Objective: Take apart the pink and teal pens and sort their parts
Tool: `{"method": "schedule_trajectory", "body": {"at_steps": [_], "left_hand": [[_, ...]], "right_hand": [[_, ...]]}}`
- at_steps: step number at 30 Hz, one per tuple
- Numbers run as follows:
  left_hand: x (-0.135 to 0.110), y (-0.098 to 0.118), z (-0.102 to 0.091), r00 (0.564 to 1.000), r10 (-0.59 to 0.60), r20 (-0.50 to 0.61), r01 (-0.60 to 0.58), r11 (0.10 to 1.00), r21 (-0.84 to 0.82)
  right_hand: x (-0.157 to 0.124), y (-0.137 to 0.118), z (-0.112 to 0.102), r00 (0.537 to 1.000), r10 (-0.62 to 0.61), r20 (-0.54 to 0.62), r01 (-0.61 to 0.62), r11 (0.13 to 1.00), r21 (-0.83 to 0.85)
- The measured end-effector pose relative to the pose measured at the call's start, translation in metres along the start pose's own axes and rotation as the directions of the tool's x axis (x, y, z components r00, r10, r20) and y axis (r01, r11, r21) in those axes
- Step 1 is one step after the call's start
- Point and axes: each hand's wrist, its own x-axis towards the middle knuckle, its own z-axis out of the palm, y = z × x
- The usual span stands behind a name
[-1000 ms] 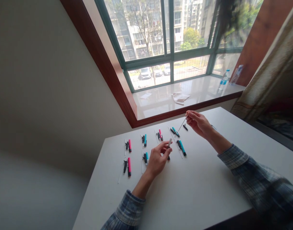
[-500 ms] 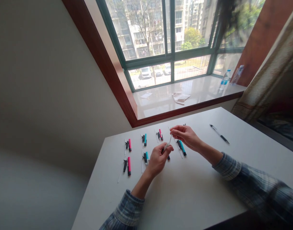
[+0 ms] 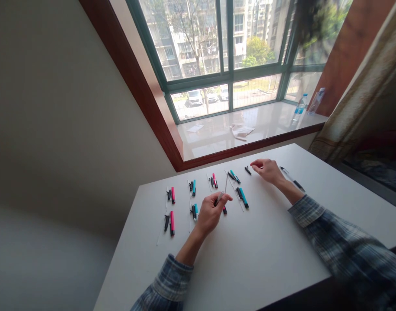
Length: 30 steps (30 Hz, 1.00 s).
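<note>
My left hand (image 3: 211, 214) is closed around a pen barrel (image 3: 219, 198), whitish and partly hidden by the fingers. A thin refill (image 3: 226, 183) sticks up out of it. Farther right, my right hand (image 3: 266, 169) is over the table with nothing visible in it, its thumb and index fingertip slightly apart. Just left of those fingertips lies a small black pen part (image 3: 247, 170) with a clip. Around my left hand are sets of pen pieces, among them a teal barrel (image 3: 244, 198), a pink barrel (image 3: 172, 223) and a thin white refill (image 3: 189, 220).
An assembled pen (image 3: 292, 178) lies beyond my right wrist on the white table (image 3: 250, 259). Behind the table, the window sill (image 3: 211, 140) carries a cloth (image 3: 241, 131), a paper and two bottles, one with a blue label (image 3: 299, 108). A curtain (image 3: 350, 99) hangs at the right.
My right hand has let go of the refill and moved right, to the small black pen part. My left hand still holds the barrel, the refill standing in it.
</note>
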Motion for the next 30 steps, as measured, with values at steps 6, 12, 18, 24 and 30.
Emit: {"method": "schedule_trajectory", "body": {"at_steps": [6,12,18,24,30], "left_hand": [[-0.001,0.002,0.000,1.000,0.012,-0.004,-0.012,1.000,0.011],[-0.002,0.003,0.002,1.000,-0.007,0.008,0.007,1.000,0.000],[-0.002,0.004,0.005,1.000,-0.012,0.026,0.012,1.000,0.005],[-0.003,0.003,0.006,0.999,-0.015,0.033,0.016,1.000,-0.014],[-0.001,0.004,0.004,1.000,0.015,-0.003,-0.015,0.999,-0.047]], "right_hand": [[0.000,0.011,0.007,0.995,0.097,0.024,-0.095,0.994,-0.044],[-0.002,0.010,0.007,0.995,0.097,0.022,-0.096,0.993,-0.063],[-0.004,0.005,0.008,0.996,0.086,0.024,-0.084,0.995,-0.060],[-0.001,0.004,0.006,0.997,0.075,0.016,-0.074,0.996,-0.050],[-0.013,-0.037,0.011,0.987,-0.089,-0.131,0.113,0.977,0.183]]}}
